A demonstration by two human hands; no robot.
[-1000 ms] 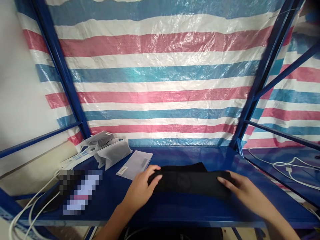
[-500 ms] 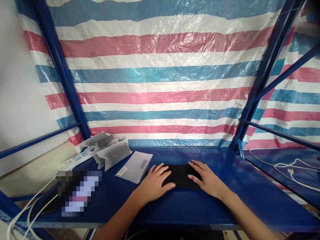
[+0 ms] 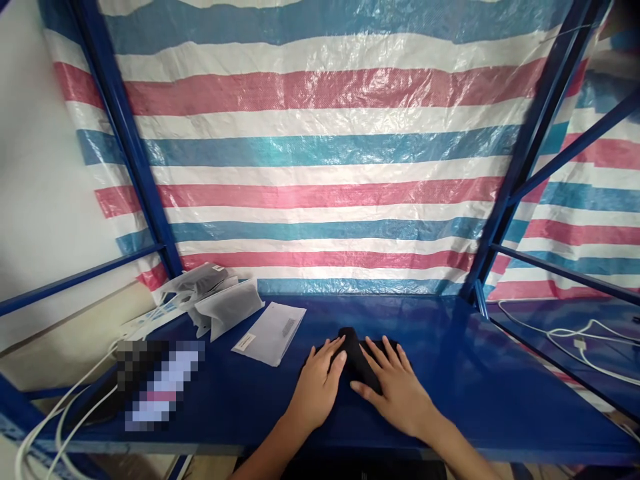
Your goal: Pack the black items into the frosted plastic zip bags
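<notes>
A piece of black cloth (image 3: 356, 360) lies on the blue tabletop, with a raised ridge running through its middle. Over its left part curls my left hand (image 3: 316, 387), fingers close together and thumb near the index finger, the cloth gathered at their tips. My right hand (image 3: 397, 388) rests palm down on the right part, its fingers spread and nothing gripped. Both hands hide much of the cloth's sides. To the left of my left hand, apart from it, is a flat translucent pouch (image 3: 270, 333) with a small white label.
More translucent pouches (image 3: 227, 307) are piled at the back left beside a white power strip (image 3: 150, 321). White cables (image 3: 63, 417) and a pixelated item (image 3: 163, 387) occupy the left side. Blue posts (image 3: 505, 193) and a striped tarp (image 3: 325, 193) bound the back; another cable (image 3: 580, 331) lies right.
My hands have come closer together and the cloth, flat before, now bulges up into a ridge between them. The left hand's fingers have drawn together. The pouches stay put.
</notes>
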